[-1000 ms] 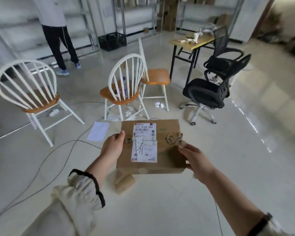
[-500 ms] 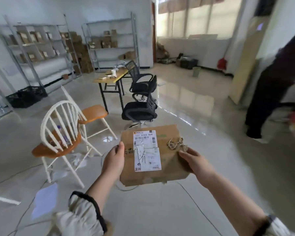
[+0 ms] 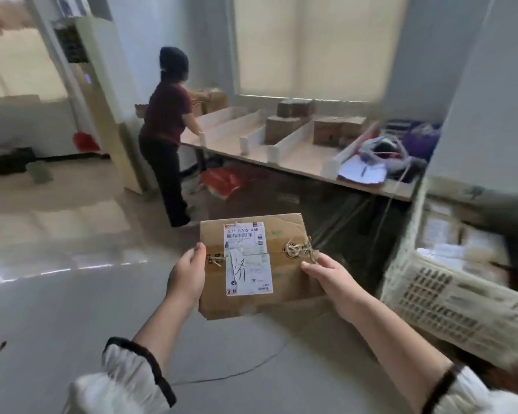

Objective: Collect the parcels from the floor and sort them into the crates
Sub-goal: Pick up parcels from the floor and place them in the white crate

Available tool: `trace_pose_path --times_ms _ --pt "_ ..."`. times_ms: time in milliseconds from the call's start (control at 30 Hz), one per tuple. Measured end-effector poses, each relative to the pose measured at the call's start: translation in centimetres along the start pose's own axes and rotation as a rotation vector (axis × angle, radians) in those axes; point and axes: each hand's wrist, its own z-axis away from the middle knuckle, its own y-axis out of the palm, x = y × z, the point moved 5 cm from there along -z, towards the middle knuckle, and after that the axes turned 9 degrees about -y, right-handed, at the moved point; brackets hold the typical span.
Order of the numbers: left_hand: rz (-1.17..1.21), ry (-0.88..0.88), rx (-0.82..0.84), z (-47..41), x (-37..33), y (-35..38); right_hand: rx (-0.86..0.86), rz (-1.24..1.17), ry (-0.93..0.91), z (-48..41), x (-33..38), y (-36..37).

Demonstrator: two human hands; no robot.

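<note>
A flat brown cardboard parcel (image 3: 284, 282) with a white shipping label is held in front of me at chest height. My left hand (image 3: 186, 276) grips its left edge with the thumb on top. My right hand (image 3: 329, 279) grips its right edge beside a torn tape patch. A white slotted crate (image 3: 431, 300) stands close at the right, with several parcels inside it.
A long table (image 3: 305, 158) with white dividers and several brown boxes runs along the window wall. A person in a dark red top (image 3: 168, 138) stands at its left end. A cable (image 3: 237, 372) lies on the floor. A tall white unit (image 3: 102, 109) stands left of them.
The view has swung to the right, from chairs and shelves to the divided table and the white crate. The parcel stays held in both hands in the same grip.
</note>
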Motion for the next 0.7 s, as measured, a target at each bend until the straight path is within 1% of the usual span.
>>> trace_pose_path --times_ms 167,267,367,467,600,700 --pt "0.031 0.159 0.289 2.0 -7.6 22.1 -0.281 0.105 0.01 1.7 2.3 -20.4" --pt "0.005 0.175 0.518 6.0 -11.0 35.1 -0.503 0.113 0.021 4.8 2.9 -32.1" --pt "-0.015 0.19 0.641 9.3 -13.0 43.2 -0.666 0.136 0.036 7.3 3.1 -39.4" --pt "-0.058 0.207 0.727 11.9 -14.9 50.7 -0.771 0.124 0.077 9.4 2.5 -45.4" --pt "-0.167 0.23 0.805 13.9 -16.2 58.9 -0.873 0.047 0.091 10.6 1.2 -50.9" --pt "-0.218 0.202 0.861 13.5 -16.7 64.4 -0.919 0.017 0.146 9.3 -0.1 -54.7"
